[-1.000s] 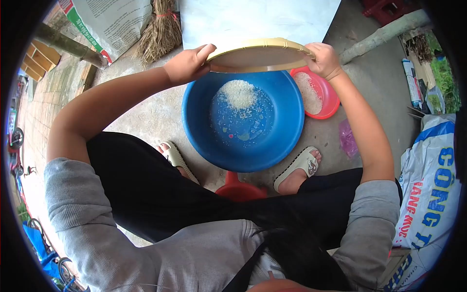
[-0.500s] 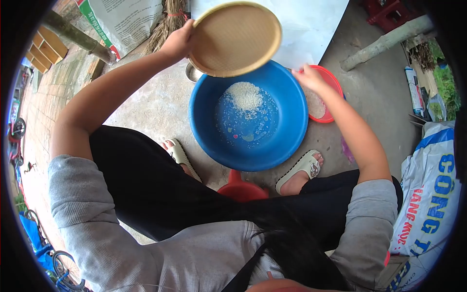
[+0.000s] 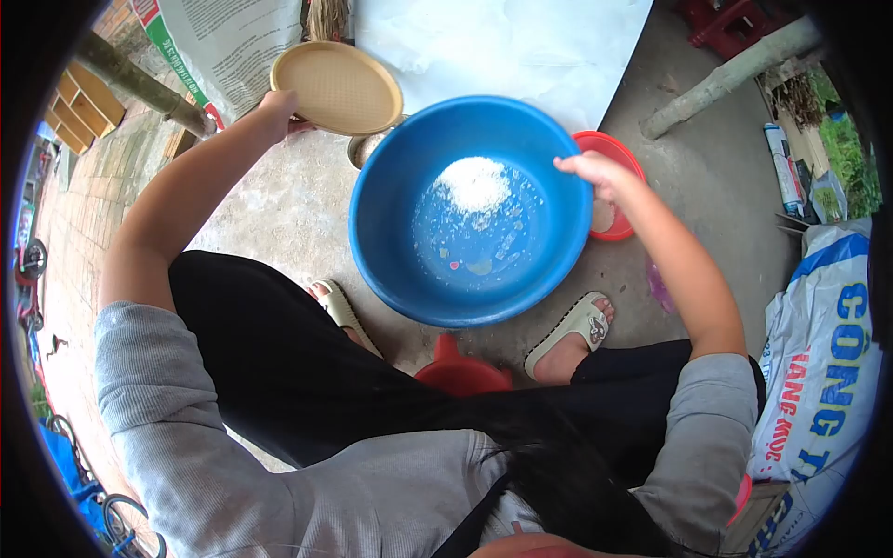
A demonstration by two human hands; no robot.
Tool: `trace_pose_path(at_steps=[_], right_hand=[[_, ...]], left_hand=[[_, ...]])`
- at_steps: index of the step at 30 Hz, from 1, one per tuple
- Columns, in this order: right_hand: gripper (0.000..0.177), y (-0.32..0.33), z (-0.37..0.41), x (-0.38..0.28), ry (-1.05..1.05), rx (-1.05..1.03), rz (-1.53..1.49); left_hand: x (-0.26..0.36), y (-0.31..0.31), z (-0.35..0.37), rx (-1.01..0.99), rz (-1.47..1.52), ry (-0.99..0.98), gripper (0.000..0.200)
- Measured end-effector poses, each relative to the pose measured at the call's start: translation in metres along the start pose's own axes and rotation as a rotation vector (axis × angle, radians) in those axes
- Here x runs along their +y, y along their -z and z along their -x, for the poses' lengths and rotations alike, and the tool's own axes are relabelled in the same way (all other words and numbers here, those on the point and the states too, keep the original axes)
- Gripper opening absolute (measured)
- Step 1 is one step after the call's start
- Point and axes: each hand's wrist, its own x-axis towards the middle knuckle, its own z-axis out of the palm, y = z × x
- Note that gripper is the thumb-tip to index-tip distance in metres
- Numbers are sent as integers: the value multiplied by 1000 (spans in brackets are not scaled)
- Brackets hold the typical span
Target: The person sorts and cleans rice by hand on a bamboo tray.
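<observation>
My left hand grips the near-left edge of a round woven tray with a fine mesh-like bottom, held out left of the basin. No grains can be made out on the tray. A large blue plastic basin stands on the floor between my feet. Inside it, a pile of white rice grains lies toward the far side, with scattered grains around it. At the basin's right rim is my right hand, its fingers closed over the edge.
A red basin with pale grains sits partly behind my right hand. Beneath the tray, a metal bowl is partly hidden. A white sheet lies beyond, a red plastic item nearer me, and a printed sack at right.
The woven tray has moved left and away from above the basin in my left hand. My right hand has come down onto the basin's rim, and the basin has shifted slightly.
</observation>
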Motion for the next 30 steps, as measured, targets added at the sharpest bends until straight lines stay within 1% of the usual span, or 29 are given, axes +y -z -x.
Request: trace_pose_path(at_steps=[1, 3, 5, 6, 8, 9, 11, 12, 13, 15, 16, 18, 19, 20, 21, 22, 24, 25, 27, 28, 29, 30], right_hand=[[47, 11, 11, -13, 17, -11, 15], [46, 52, 21, -23, 30, -75, -96], [44, 86, 49, -33, 47, -108, -157], [45, 104, 59, -34, 72, -70, -189], [48, 132, 80, -38, 128, 28, -259], [50, 143, 91, -39, 161, 87, -296], [54, 159, 104, -43, 160, 112, -342], [54, 162, 110, -44, 187, 174, -384], [54, 162, 114, -44, 215, 235, -429], [55, 158, 112, -43, 213, 241, -496], [55, 156, 107, -42, 238, 268, -548], [54, 147, 101, -43, 265, 301, -594], [52, 139, 99, -47, 295, 365, -628], [49, 135, 97, -51, 326, 428, -657], [46, 137, 87, -52, 348, 416, -702], [45, 130, 84, -56, 360, 423, -716], [46, 121, 71, -58, 392, 413, -749], [46, 114, 71, -60, 377, 430, -762], [47, 103, 72, -67, 354, 428, -761], [47, 103, 68, -70, 362, 410, -746], [47, 101, 63, -70, 366, 391, -732], [47, 95, 63, -74, 349, 385, -719]], left_hand=[[0, 6, -9, 23, -14, 7, 33], [7, 9, -15, 50, -27, 7, 33], [13, 12, -17, -13, 96, 87, 33], [14, 10, -12, -13, 98, 85, 33], [12, 0, 4, 8, -71, -6, 33], [7, -6, 7, 3, -65, -7, 33], [-11, -24, 5, -313, -43, -13, 33], [-22, -35, -2, -384, -82, -12, 33], [-24, -47, 7, -419, -166, 14, 34], [-29, -71, 13, -558, -316, 23, 33], [-33, -84, 17, -563, -318, 22, 33], [-39, -112, 26, -657, -443, 207, 31], [-41, -123, 31, -662, -440, 204, 31], [-44, -132, 35, -732, -506, 226, 30], [-47, -139, 39, -798, -566, 248, 29], [-53, -148, 41, -793, -548, 242, 29], [-63, -163, 39, -787, -757, 189, 28], [-68, -168, 31, -783, -749, 181, 28], [-72, -176, 21, -878, -752, 265, 29], [-73, -177, 19, -905, -717, 266, 41], [-70, -181, 15, -906, -715, 260, 41], [-67, -185, 14, -799, -767, 264, 47]])
